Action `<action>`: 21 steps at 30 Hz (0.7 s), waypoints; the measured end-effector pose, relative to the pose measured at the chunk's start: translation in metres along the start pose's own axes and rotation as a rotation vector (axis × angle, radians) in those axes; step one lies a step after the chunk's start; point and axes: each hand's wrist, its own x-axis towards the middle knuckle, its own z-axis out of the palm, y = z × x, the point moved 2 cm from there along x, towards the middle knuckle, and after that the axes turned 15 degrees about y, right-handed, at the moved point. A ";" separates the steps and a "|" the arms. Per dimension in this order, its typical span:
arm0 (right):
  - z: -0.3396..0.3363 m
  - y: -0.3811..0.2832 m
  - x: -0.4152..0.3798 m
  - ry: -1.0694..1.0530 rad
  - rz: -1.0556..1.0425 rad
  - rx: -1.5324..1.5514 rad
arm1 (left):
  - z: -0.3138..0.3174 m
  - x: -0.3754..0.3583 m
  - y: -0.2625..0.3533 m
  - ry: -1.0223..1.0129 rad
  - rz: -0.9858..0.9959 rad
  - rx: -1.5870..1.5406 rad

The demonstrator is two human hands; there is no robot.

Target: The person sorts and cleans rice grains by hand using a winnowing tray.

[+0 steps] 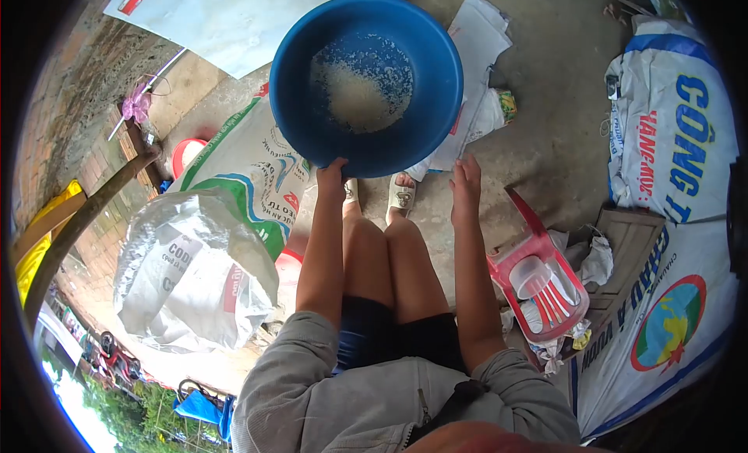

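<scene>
A round blue plastic basin [282,71] is held out in front of me, with white grains that look like rice [362,98] lying loosely across its bottom. My left hand [332,172] grips the near left part of the basin's rim. Off the near right side of the basin, my right hand [466,180] is raised with its fingers stretched out, holding nothing. A visible gap separates it from the rim.
To the left lie a printed green-and-white sack [234,165] and a clear plastic bag [195,274]. A red plastic chair [499,262] carrying a container and utensils stands right, beside large printed tarpaulins [678,133]. White sheets [475,40] lie beyond the basin.
</scene>
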 end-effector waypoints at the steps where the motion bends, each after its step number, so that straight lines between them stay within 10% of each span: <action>1: -0.009 -0.014 -0.006 0.010 -0.004 0.016 | 0.002 -0.041 0.015 0.047 0.104 -0.058; 12: -0.132 -0.208 -0.093 0.311 -0.555 0.234 | -0.010 -0.358 0.086 0.030 0.158 -0.003; 21: -0.160 -0.260 -0.139 -0.306 -0.265 0.246 | -0.064 -0.463 0.134 0.084 0.392 -0.054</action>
